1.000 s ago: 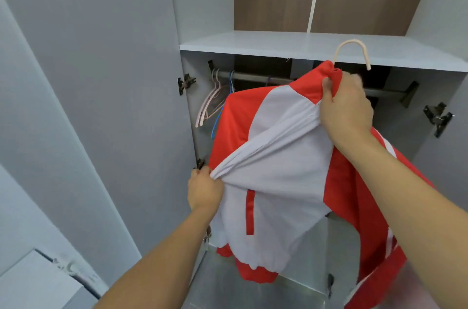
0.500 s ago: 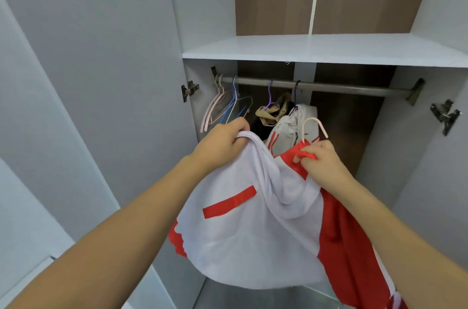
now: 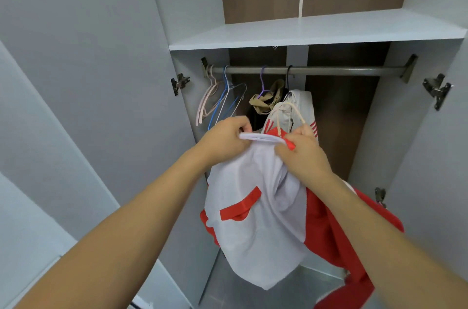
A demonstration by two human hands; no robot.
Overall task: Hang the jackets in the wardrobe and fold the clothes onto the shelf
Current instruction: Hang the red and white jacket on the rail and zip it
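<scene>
A red and white jacket (image 3: 255, 227) hangs from both my hands in front of the open wardrobe, below the grey rail (image 3: 329, 71). My left hand (image 3: 225, 136) pinches its white front edge near the collar. My right hand (image 3: 301, 154) grips the red collar together with the cream hanger (image 3: 287, 111), whose hook stands up free of the rail. Most of the hanger is hidden inside the jacket.
On the rail hang empty pink and blue hangers (image 3: 217, 101), a tan garment (image 3: 268, 98) on a purple hanger and a white jacket (image 3: 298, 103). A white shelf (image 3: 316, 30) lies above. Open doors flank both sides, with metal hinges (image 3: 436, 88) on the right.
Both hands and the jacket dropped from up by the shelf to below the rail. My left hand slid from the jacket's lower front edge up to the collar, close to my right hand.
</scene>
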